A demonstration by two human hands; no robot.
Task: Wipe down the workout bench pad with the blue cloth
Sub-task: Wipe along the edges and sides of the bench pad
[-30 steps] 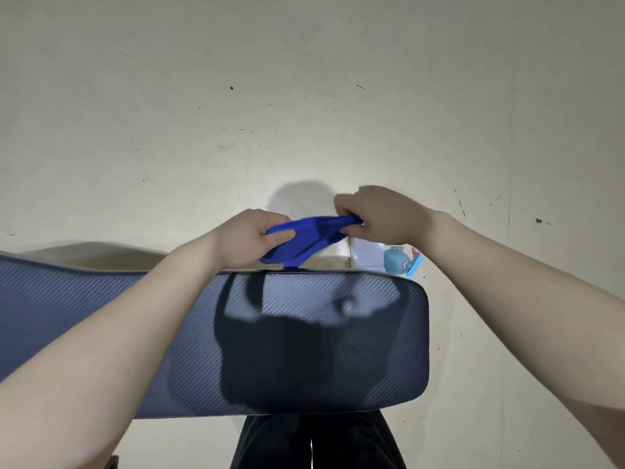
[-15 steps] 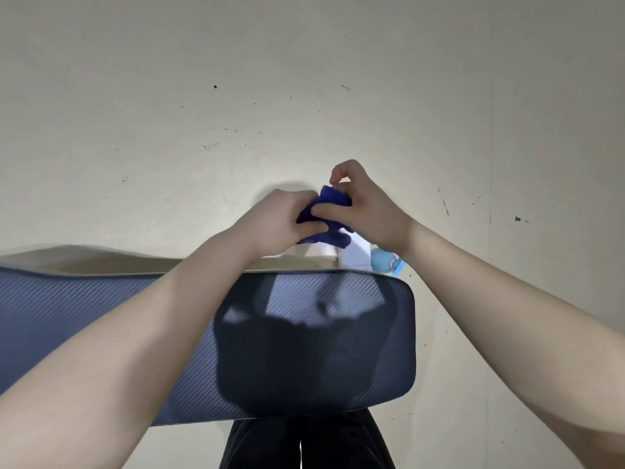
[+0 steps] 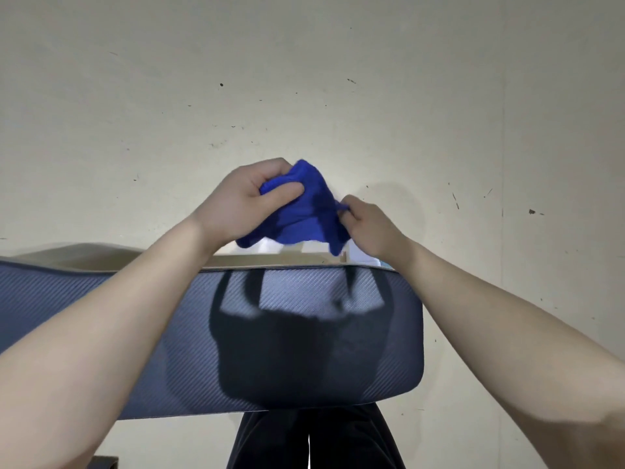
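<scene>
Both hands (image 3: pixel 236 201) (image 3: pixel 370 225) gripping blue cloth (image 3: pixel 304 211), seemingly clear above bench pad (image 3: pixel 304 333).

A plain home workout corner or small gym room is suggested. A padded workout bench pad (image 3: pixel 304 333) with dark, carbon-weave vinyl is seen across the view, set on a bare cream floor (image 3: pixel 338 96) that is marked with scuffs and small dark specks.
</scene>
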